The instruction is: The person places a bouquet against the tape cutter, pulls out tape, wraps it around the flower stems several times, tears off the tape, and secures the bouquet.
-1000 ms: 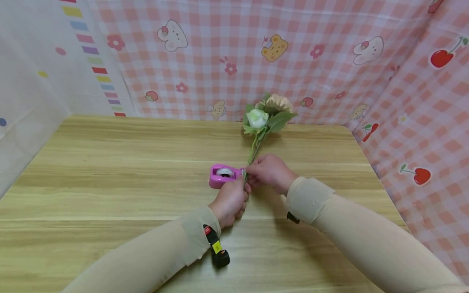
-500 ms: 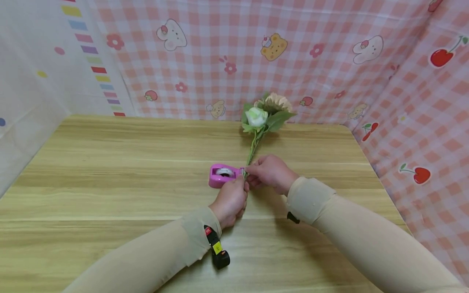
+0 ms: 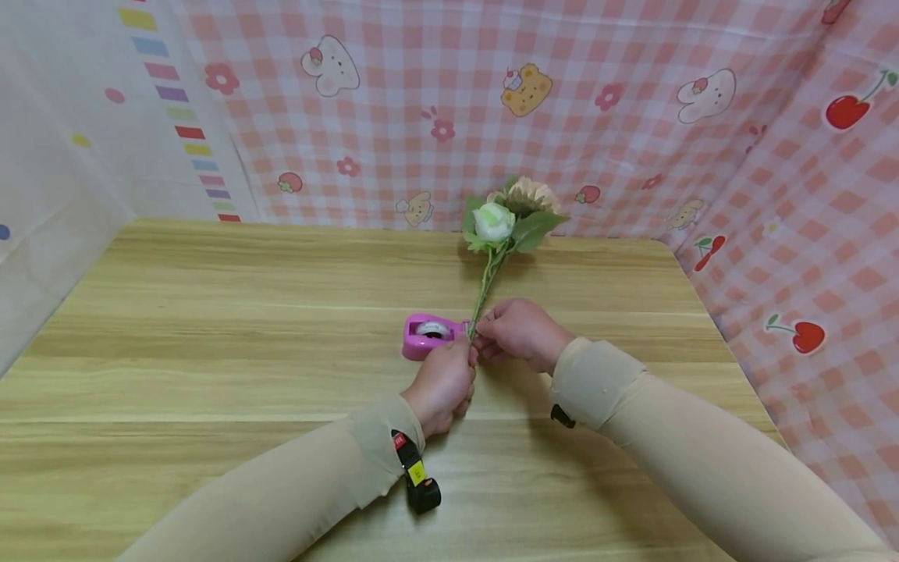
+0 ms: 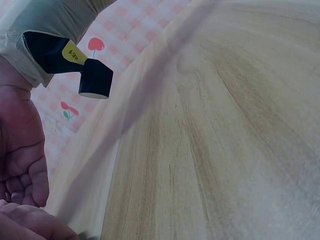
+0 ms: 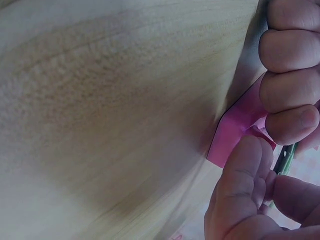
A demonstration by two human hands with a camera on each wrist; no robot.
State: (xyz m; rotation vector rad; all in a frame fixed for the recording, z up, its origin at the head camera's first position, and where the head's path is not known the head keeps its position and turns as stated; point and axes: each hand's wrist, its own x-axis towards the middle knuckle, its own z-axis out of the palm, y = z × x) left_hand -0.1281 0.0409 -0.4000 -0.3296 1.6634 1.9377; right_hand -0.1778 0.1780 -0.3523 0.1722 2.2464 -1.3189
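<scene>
Two artificial flowers, a white-green rose (image 3: 494, 222) and a pale peach bloom (image 3: 532, 195), lean away together, with green leaves below the heads. My left hand (image 3: 442, 386) grips their green stems (image 3: 481, 297) low down, fingers curled round them. Just above it, my right hand (image 3: 523, 332) has its thumb and fingertips pinched at the stems from the right. In the right wrist view a short length of stem (image 5: 285, 159) shows between the two hands. Directly left of the stems stands a pink tape dispenser (image 3: 414, 346) with a roll of clear tape (image 3: 433, 330); the fingers partly cover its front end (image 5: 240, 125).
The wooden table (image 3: 246, 336) spreads out around the hands. A pink checked cloth (image 3: 393, 101) hangs behind it and another cloth (image 3: 808, 281) along the right side. A black strap with a camera (image 3: 421, 492) hangs from the left wrist.
My right fingertips have shifted slightly right, from across the front of the stems to their right side. The left hand keeps its grip, and the dispenser stays in place.
</scene>
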